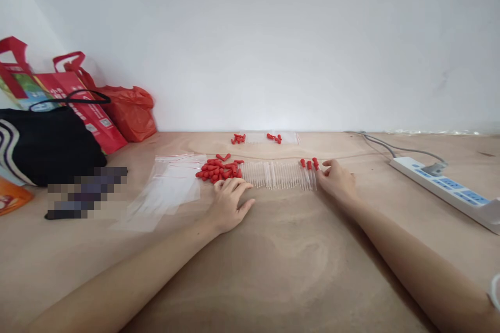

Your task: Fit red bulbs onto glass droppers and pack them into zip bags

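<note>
A loose pile of red rubber bulbs (216,170) lies at the left end of a row of clear dropper tubes (269,175). My left hand (230,203) rests at the near edge of the pile, fingers stretched towards the bulbs and thumb apart. At the row's right end, several tubes carry red bulbs on their far ends, making whole droppers (309,165). Beside the last dropper is my right hand (339,183), its fingertips at the dropper's side; a gap shows between its fingers, and it appears to touch without gripping.
Clear zip bags (172,187) lie flat left of the pile. Near the wall, another bag (287,138) has several red-bulbed droppers on it. A white power strip (445,182) with a grey cable stands right. Red bags (128,112) and a black bag (50,140) crowd the left.
</note>
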`<move>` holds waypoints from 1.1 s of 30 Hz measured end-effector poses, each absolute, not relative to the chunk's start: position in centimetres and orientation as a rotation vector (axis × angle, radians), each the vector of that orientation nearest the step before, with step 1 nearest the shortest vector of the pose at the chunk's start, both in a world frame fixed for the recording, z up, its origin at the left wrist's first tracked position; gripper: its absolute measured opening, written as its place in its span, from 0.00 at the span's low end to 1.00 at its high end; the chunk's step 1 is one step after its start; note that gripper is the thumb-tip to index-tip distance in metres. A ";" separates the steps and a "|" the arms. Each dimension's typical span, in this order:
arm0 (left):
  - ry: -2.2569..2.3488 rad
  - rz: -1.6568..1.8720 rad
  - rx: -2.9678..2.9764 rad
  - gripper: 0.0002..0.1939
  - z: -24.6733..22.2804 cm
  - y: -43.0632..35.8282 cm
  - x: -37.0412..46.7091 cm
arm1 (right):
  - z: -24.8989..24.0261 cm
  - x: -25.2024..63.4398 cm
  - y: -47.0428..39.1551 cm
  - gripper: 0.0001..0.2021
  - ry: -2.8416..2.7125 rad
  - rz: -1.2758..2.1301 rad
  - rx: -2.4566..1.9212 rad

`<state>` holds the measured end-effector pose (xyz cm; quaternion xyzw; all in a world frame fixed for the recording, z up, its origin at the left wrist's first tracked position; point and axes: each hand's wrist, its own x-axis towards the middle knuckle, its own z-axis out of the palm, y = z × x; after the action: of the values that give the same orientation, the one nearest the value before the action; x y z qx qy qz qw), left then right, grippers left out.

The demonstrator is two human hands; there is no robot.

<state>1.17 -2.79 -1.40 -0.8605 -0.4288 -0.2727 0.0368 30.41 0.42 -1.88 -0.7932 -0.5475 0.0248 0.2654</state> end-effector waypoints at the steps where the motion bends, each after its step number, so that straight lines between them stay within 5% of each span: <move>1: -1.315 -0.836 -2.646 0.10 -1.4 -2.8 1.2 | -2.0 30.3 0.5 0.15 -1.481 0.072 -2.154; 33: -1.420 -0.836 -2.492 0.04 -1.4 -2.8 1.2 | -1.3 28.5 0.4 0.14 -1.832 -0.127 -2.374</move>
<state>1.22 -2.76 -1.43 -0.8316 -0.4739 -0.2790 0.0770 28.46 0.44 -1.32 -0.7890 -0.6089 -0.0423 0.0703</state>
